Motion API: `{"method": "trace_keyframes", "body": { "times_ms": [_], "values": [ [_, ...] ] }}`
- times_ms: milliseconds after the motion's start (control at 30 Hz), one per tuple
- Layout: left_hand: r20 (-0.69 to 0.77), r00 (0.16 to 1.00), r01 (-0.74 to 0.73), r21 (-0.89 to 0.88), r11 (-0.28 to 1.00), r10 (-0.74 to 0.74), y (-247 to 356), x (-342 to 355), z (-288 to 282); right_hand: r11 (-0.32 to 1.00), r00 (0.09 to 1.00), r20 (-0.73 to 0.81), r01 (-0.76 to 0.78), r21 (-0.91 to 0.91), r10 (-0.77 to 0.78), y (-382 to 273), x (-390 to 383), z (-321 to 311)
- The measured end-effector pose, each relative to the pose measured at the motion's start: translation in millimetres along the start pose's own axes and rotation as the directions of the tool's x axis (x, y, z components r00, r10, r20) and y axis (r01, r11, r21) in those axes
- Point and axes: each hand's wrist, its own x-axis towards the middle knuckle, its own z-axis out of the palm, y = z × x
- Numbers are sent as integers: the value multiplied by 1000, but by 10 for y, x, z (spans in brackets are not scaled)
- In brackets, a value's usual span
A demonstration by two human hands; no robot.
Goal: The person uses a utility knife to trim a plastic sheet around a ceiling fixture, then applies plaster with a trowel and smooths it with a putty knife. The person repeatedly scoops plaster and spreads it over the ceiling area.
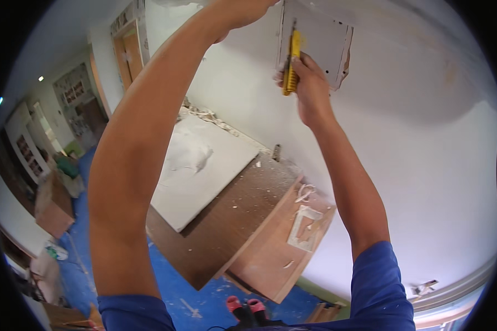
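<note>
My right hand [313,92] is closed around a yellow utility knife [296,45], its tip pointing up. Behind the knife, the white wall has a rectangular patch [315,36] with visible seams and a ragged, torn right edge [345,66]. Raised to the top edge of the view, my left hand [240,12] is close to the wall, left of the patch. Its fingers are mostly cut off by the frame, so their grip does not show.
Below stands a brown wooden cabinet [221,220] sprinkled with white crumbs. On it lies a white board [204,165] with a heap of white paste [190,151]. A white frame-like piece [303,229] rests in the reddish wooden section. Blue sheeting [176,276] covers the floor.
</note>
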Motion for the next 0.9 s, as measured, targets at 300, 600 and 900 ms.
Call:
{"method": "trace_keyframes", "body": {
  "times_ms": [300, 600, 900],
  "values": [
    [160, 983, -133, 259, 957, 93, 422, 37, -403, 795, 974, -187, 214, 568, -129, 288, 574, 1194],
    [304, 946, -19, 401, 916, -114, 926, -186, -388, 754, 722, -657, 552, 356, -218, 569, 1291, 1735],
    [398, 900, -27, 464, 886, -181, 1092, -178, -444, 788, 585, -780, 579, 209, -223, 389, 1623, 1939]
  ]
}}
